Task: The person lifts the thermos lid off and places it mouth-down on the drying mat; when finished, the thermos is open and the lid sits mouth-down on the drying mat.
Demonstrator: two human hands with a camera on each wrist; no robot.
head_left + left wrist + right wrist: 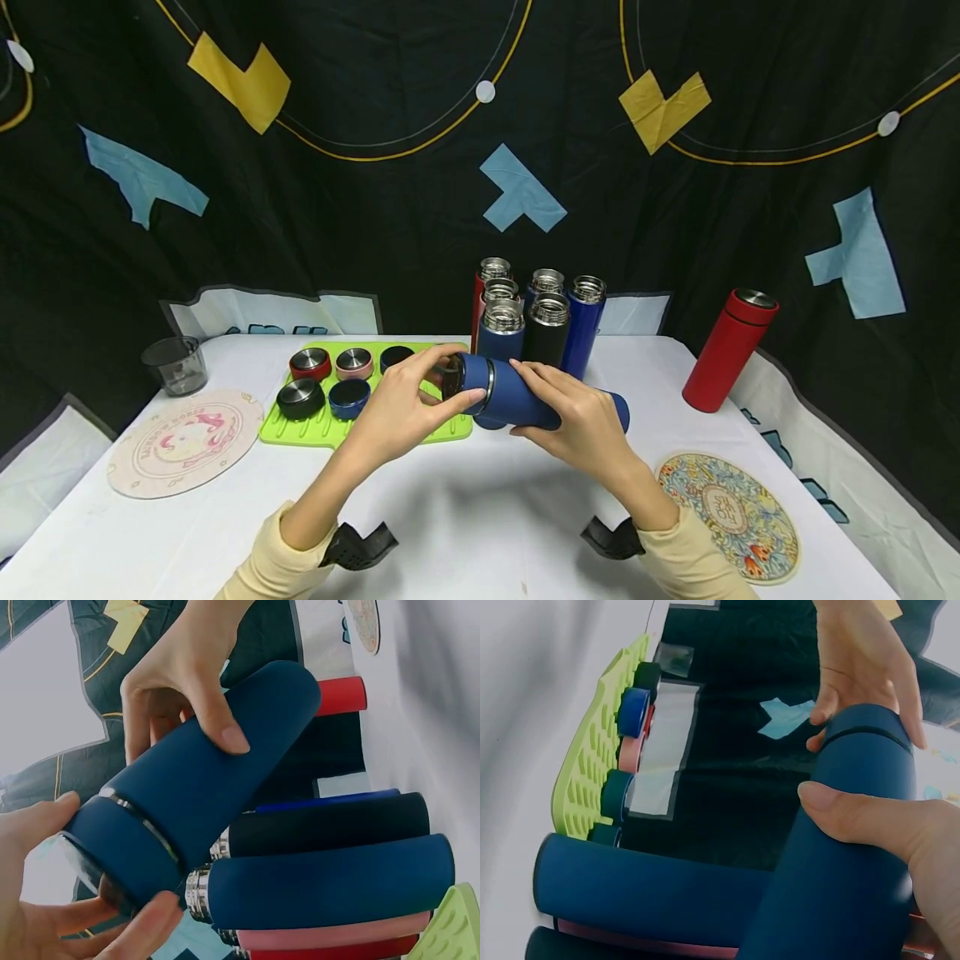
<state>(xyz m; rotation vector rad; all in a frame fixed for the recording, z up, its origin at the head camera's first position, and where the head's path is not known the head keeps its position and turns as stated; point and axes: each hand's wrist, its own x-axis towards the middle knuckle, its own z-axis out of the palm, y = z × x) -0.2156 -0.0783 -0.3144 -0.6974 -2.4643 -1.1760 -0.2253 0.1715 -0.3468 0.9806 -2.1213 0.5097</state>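
Observation:
A dark blue vacuum flask (516, 395) lies tilted in the air above the table, its lid (124, 847) pointing left. My right hand (576, 417) grips the body, thumb below and fingers over the top; in the right wrist view its thumb (847, 812) presses along the flask's side. At the other end my left hand (397, 410) holds the lid between thumb and fingers. A thin shiny ring (142, 819) shows between lid and body. Behind the held flask stand several uncapped flasks, among them a black one (547, 337) and a bright blue one (582, 329).
A green drying mat (318, 432) at left carries several lids, including a red one (310, 364) and a black one (300, 400). Beyond it is a clear dark cup (177, 367). A capped red flask (729, 352) stands right. Round coasters lie left (187, 446) and right (731, 517).

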